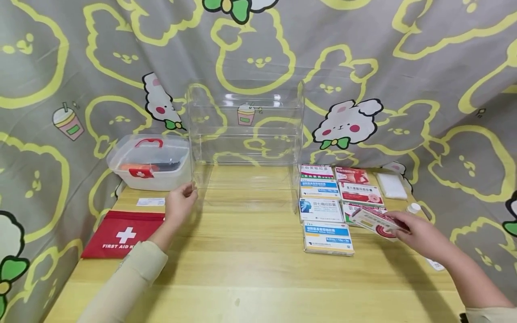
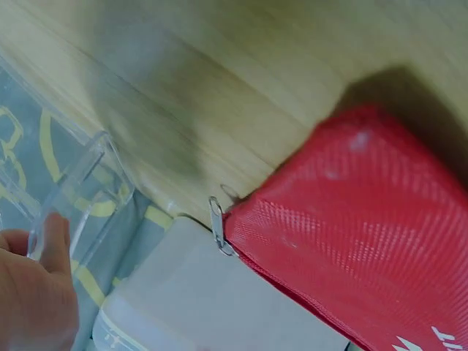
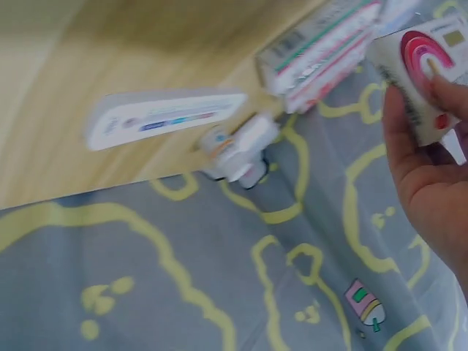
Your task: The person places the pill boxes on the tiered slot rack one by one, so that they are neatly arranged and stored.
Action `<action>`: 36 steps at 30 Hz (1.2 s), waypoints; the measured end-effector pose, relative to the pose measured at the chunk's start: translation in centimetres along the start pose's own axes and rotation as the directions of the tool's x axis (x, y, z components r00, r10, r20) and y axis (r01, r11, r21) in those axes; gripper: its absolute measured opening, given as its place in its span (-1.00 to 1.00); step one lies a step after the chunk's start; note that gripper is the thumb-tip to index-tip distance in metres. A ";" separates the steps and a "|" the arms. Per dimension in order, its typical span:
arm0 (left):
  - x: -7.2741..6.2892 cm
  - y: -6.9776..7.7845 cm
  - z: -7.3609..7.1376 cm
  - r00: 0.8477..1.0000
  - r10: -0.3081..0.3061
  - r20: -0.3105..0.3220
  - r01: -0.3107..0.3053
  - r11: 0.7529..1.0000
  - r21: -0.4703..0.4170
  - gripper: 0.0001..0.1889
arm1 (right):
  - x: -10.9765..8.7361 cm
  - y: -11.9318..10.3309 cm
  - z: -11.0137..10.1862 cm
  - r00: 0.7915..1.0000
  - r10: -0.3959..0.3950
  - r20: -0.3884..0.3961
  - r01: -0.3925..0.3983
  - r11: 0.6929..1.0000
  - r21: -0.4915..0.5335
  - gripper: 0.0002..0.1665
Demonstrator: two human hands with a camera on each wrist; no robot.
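Observation:
A clear acrylic rack (image 1: pixel 247 162) with several tiers stands at the back middle of the table. At its left side edge, my left hand (image 1: pixel 180 204) pinches the clear panel (image 2: pixel 91 183), thumb on the near face. On the right, my right hand (image 1: pixel 422 233) grips a white medicine box (image 1: pixel 373 221) with a pink-red arc design. This box is tilted above other medicine boxes (image 1: pixel 328 237) laid in two columns. The right wrist view shows its end (image 3: pixel 417 80) between thumb and fingers.
At the left are a translucent first-aid case (image 1: pixel 151 177) with a red handle and a red zip pouch (image 1: pixel 109 229). A white packet (image 1: pixel 392 185), a small white bottle (image 1: pixel 414 208) and a white flat pack (image 3: pixel 164 117) lie at the right. Patterned curtain surrounds the table.

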State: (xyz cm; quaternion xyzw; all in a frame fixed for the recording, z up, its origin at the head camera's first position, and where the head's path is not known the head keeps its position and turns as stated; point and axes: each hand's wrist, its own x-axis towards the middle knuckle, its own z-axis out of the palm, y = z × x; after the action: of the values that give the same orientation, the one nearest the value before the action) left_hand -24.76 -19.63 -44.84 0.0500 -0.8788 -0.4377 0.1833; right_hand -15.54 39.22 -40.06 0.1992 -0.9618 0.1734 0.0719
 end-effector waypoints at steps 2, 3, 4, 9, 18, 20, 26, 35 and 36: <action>0.1 -0.3 -0.2 1.000 0.014 -0.003 -0.014 1.000 0.007 -0.68 | 0.8 -0.7 -0.2 0.999 0.001 -0.038 0.002 0.998 0.061 -0.60; 0.1 -0.5 -0.3 1.000 0.017 -0.001 -0.017 1.000 0.006 -0.68 | 1.2 -1.2 -0.3 0.998 0.011 -0.058 -0.005 0.995 0.095 -0.63; 0.1 -0.7 -0.3 1.000 0.016 0.003 -0.016 1.000 0.000 -0.69 | 1.6 -1.6 -0.4 0.997 0.026 -0.072 -0.017 0.992 0.128 -0.64; 0.0 -1.1 -0.4 0.999 0.010 0.031 -0.009 0.999 -0.034 -0.70 | 3.7 -4.4 -1.3 0.973 0.201 -0.116 -0.166 0.952 0.258 -0.61; -0.4 -0.7 -0.7 1.000 0.013 0.024 -0.012 1.000 -0.016 -0.68 | 8.9 -9.4 -3.2 0.860 0.429 -0.276 -0.277 0.847 0.453 -0.55; -0.5 -0.5 -0.9 1.000 0.018 0.023 -0.017 1.000 -0.024 -0.68 | 10.2 -10.6 -3.6 0.844 0.454 -0.286 -0.250 0.804 0.539 -0.56; -0.3 -0.4 -1.2 0.999 0.027 0.040 -0.026 0.999 -0.020 -0.69 | 14.3 -13.9 -5.2 0.811 0.523 -0.262 -0.147 0.616 0.774 -0.50; 0.9 0.0 -0.8 0.992 0.062 0.112 -0.060 0.998 -0.020 -0.76 | 20.6 -18.2 -6.4 0.807 0.493 -0.325 0.023 0.524 0.851 -0.53; 1.0 0.0 -0.9 0.992 0.064 0.111 -0.062 0.998 -0.020 -0.77 | 21.3 -18.7 -6.5 0.807 0.493 -0.326 0.028 0.519 0.854 -0.54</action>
State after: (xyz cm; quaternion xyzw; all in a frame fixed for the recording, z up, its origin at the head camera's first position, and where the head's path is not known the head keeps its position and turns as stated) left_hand -25.38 -20.53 -44.10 -0.0040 -0.8852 -0.4410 0.1479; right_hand -26.83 17.82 -23.87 0.0151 -0.7214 0.6604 0.2081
